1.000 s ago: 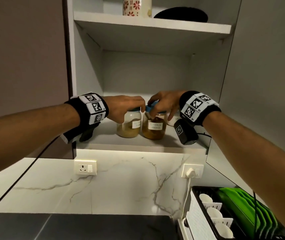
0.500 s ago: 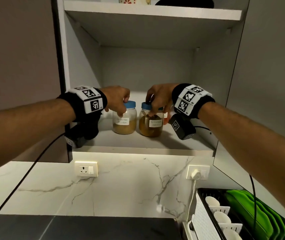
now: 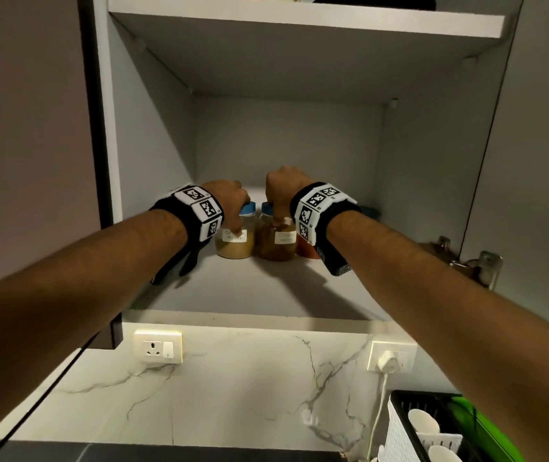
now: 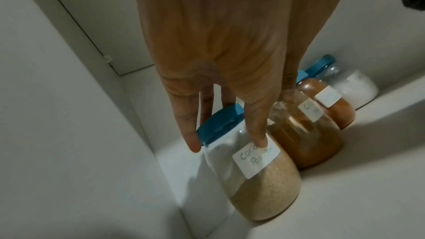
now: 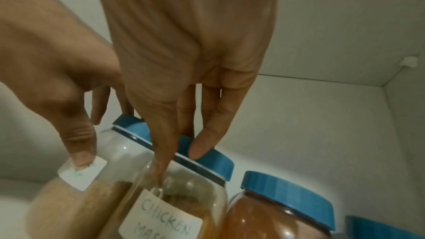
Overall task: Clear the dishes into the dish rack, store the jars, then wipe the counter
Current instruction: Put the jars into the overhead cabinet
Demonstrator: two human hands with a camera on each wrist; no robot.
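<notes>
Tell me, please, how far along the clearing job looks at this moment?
Dishes look done: cups and green plates sit in the rack. In hand: the left hand holds the coriander jar and the right hand the chicken masala jar, both on the shelf beside two other jars. Left: wiping the counter.

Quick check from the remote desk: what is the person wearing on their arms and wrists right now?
Both forearms are bare, with no sleeves. The left wrist carries a black strap with white square tiles printed with black coded markers, and a thin black cable trails below that arm. The right wrist has a matching black marker band, with a small black camera block hanging under it.
</notes>
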